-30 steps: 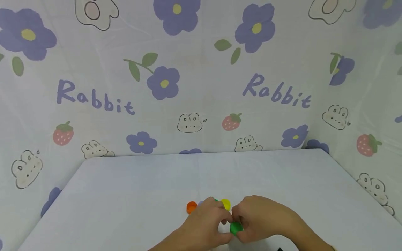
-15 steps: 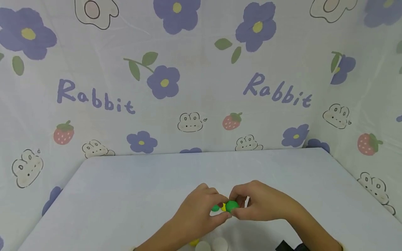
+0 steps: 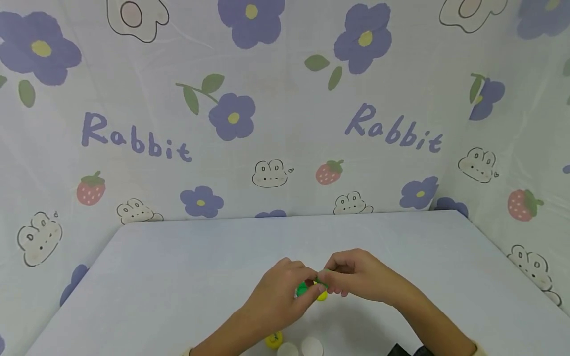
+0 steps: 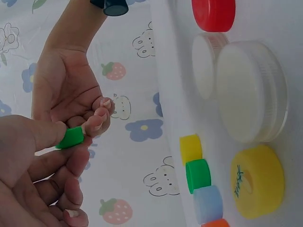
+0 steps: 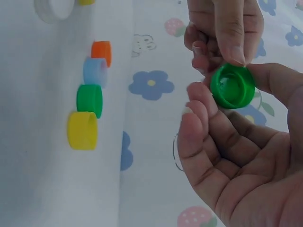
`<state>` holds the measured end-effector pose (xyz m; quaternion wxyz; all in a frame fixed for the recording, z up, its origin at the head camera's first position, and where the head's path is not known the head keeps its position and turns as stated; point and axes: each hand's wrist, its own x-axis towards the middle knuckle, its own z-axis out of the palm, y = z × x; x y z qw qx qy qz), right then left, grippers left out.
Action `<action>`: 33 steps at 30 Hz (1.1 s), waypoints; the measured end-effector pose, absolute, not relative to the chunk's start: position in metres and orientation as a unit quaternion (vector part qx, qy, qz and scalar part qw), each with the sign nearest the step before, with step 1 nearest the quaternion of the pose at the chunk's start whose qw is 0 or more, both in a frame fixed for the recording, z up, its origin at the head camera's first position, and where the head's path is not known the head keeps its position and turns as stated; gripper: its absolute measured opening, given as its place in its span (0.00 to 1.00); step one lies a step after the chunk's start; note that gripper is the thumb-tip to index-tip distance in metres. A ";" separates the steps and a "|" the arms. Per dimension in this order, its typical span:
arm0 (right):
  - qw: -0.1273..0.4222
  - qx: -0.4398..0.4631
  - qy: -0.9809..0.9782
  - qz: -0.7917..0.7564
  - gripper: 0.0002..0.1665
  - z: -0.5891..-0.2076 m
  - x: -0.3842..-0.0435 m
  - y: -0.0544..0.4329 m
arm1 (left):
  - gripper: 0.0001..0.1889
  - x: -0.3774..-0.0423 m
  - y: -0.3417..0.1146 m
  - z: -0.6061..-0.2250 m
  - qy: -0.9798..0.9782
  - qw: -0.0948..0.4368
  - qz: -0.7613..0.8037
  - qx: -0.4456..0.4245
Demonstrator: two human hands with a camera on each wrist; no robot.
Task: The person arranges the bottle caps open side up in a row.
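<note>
Raised over the table, a small green bottle cap is pinched by both hands at once. My left hand has its thumb and index finger on it. My right hand meets it from the other side with thumb and fingertips. The hollow inside of the cap faces the right wrist view; in the head view fingers mostly cover it. On the table, a row of caps lies just beyond the hands: yellow, green, light blue and orange.
Nearer the body lie two white lids, a larger yellow cap with blue writing, and a red lid. A black object shows at the bottom edge. A patterned cloth hangs behind the white table.
Both hands have moved away from the body, carrying the green cap up in the head view. The cap has turned, and its round face no longer shows there. White lids and a yellow cap came into view.
</note>
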<state>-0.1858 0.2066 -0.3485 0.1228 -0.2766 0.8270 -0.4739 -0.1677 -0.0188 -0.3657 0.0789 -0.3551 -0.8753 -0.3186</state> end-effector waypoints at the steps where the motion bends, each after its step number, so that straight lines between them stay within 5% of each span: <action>1: 0.120 -0.276 0.824 -0.480 0.11 -0.349 -0.186 0.206 | 0.07 -0.169 -0.019 -0.366 -0.874 0.072 -0.329 -0.351; 20: 0.081 -0.346 0.827 -0.435 0.17 -0.344 -0.181 0.204 | 0.17 -0.186 -0.022 -0.371 -0.750 -0.164 -0.589 -0.254; 28: 0.088 -0.398 0.819 -0.404 0.18 -0.341 -0.180 0.213 | 0.16 -0.186 -0.021 -0.370 -0.735 -0.200 -0.601 -0.241; 33: 0.033 -0.413 0.836 -0.359 0.16 -0.342 -0.185 0.216 | 0.14 -0.186 -0.018 -0.375 -0.769 -0.151 -0.569 -0.249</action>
